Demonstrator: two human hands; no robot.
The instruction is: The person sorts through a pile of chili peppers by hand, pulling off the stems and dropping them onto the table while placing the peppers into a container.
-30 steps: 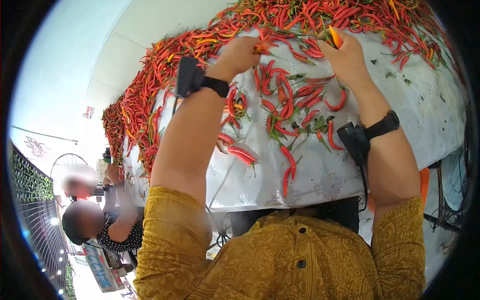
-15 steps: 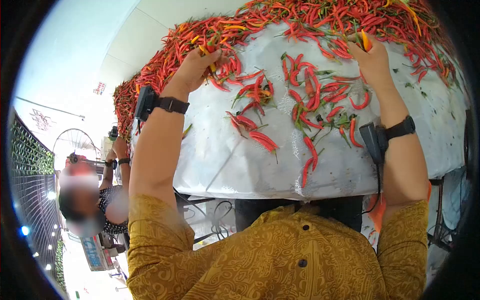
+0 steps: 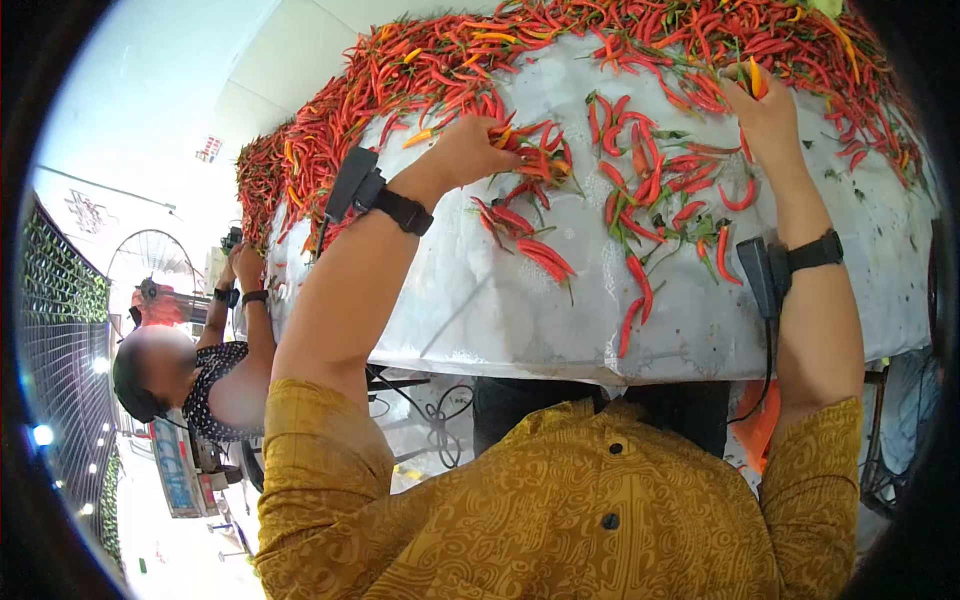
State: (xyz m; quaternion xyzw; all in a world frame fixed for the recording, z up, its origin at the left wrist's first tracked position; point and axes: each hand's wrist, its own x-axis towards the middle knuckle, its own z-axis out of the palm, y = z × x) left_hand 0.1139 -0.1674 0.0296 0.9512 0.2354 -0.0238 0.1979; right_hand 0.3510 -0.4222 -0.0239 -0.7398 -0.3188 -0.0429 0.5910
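My left hand [image 3: 470, 153] is closed at the small cluster of red and orange chili peppers [image 3: 548, 165] left of centre. Red and orange peppers show at its fingertips; which are gripped and which lie beneath is hard to separate. An orange chili pepper [image 3: 420, 137] lies beside that hand. Farther right, my right hand [image 3: 765, 112] is closed around an orange chili pepper [image 3: 755, 77], its tip pointing up, near the edge of the big pile. Between the hands, a loose group of red chili peppers [image 3: 650, 180] with green stems is spread on the white sheet [image 3: 450, 310].
A large heap of red chili peppers [image 3: 340, 110] curves along the far and left edges of the table. At the left, another person [image 3: 215, 390] has both hands by the heap. Dark cables [image 3: 435, 415] hang under the table's near edge.
My left hand has moved right and down, from the big pile's edge to the small cluster. An orange pepper now lies to its left. My right hand keeps its orange pepper; the view shifted slightly.
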